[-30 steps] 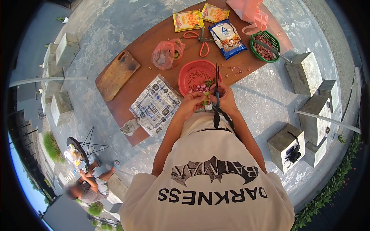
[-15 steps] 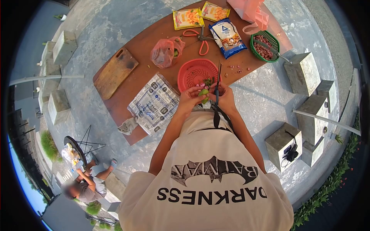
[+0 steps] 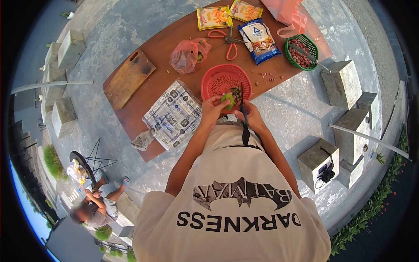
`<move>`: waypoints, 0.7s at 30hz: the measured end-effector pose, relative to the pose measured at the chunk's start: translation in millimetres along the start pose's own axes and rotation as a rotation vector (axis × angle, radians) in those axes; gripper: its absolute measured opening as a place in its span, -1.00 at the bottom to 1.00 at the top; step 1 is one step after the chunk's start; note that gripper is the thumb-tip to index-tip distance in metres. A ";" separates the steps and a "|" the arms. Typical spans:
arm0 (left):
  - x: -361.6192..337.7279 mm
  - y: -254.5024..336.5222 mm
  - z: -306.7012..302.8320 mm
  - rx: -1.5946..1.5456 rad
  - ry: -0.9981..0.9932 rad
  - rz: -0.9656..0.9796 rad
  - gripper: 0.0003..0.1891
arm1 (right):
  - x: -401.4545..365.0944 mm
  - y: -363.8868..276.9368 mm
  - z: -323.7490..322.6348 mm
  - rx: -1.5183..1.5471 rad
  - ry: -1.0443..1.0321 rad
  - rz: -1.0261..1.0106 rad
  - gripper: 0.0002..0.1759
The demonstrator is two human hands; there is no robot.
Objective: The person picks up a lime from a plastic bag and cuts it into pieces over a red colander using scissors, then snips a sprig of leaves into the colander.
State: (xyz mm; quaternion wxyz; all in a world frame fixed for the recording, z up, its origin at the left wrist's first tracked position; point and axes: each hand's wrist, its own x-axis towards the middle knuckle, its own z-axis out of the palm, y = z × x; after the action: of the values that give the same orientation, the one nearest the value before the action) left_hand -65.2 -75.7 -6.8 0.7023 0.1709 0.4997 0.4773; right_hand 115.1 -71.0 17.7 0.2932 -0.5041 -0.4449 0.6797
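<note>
Over the near edge of the red basket (image 3: 207,83), my left hand (image 3: 211,110) pinches a light green, leaf-like piece (image 3: 227,101). Whether it is a leaf or a cut fruit is too small to tell. My right hand (image 3: 252,117) is closed around a dark knife (image 3: 242,105), its narrow blade pointing away from me over the basket. Small purple shallots and dark green bits lie in the basket close to the fingers, partly hidden by them.
On the brown table are a pink plastic bag (image 3: 185,59), red-handled scissors (image 3: 230,40), a blue-white packet (image 3: 259,41), yellow packets (image 3: 214,17), a green basket (image 3: 310,46), a cutting board (image 3: 129,79) and printed paper (image 3: 173,117). A seated person (image 3: 98,207) is at lower left.
The green piece has shifted slightly left and up with my left hand. My right hand and the knife have moved a little down and away from it, so the hands are farther apart.
</note>
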 end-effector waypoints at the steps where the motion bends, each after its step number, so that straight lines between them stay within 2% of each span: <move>1: 1.1 -1.6 -0.1 -0.027 0.010 -0.003 -0.79 | -3.7 0.4 0.0 -0.059 -0.074 0.135 -0.53; 4: 4.4 -5.4 -0.6 0.023 0.018 0.020 -0.79 | -9.0 8.0 3.3 -0.099 -0.168 0.159 -0.52; 12: 7.0 -10.1 2.3 0.044 0.033 -0.028 -0.78 | -4.7 36.4 0.8 -0.013 -0.122 0.166 -0.49; 14: 7.2 -10.4 3.6 0.042 0.029 -0.047 -0.78 | -6.2 42.9 0.6 0.008 -0.057 0.169 -0.54; 21: 12.9 -14.3 3.5 0.041 0.019 -0.086 -0.76 | -8.6 35.9 -2.4 -0.033 -0.054 0.214 -0.61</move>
State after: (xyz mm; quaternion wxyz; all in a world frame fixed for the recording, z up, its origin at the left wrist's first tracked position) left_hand -54.4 -71.0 -22.4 0.7138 0.1591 0.5229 0.4379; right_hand 122.0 -93.0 -11.3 0.1985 -0.5348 -0.4077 0.7130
